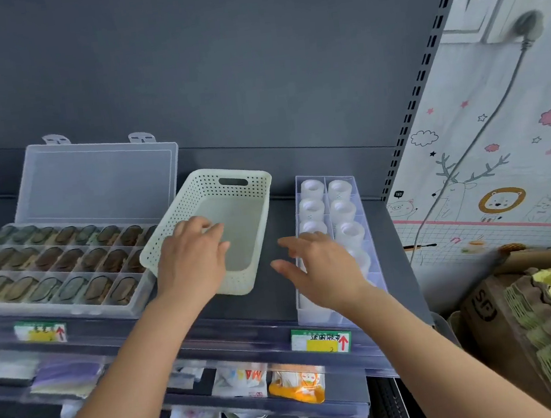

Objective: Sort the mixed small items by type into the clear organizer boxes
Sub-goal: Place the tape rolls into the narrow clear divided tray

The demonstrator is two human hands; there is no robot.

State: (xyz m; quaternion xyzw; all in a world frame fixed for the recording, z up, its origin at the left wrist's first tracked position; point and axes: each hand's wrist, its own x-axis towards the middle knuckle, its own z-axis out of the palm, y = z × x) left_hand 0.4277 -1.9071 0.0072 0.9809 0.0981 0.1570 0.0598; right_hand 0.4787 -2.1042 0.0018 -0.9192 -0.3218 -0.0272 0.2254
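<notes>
Left hand [190, 256] is lying over the rim of the pale green perforated plastic basket [201, 188], grip unclear, likely steadying it; right hand [325, 268] is hovering released, empty.

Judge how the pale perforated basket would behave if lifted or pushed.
Probably light: the basket looks empty and its walls are perforated. Likely fairly stiff, since the rim holds its shape under the left hand. Its flat base should slide, not roll.

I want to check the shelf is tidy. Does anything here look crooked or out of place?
Yes. The perforated basket sits turned at an angle between the straight compartment box and roll tray; its corner overlaps the box. The left hand rests on its rim.
</notes>
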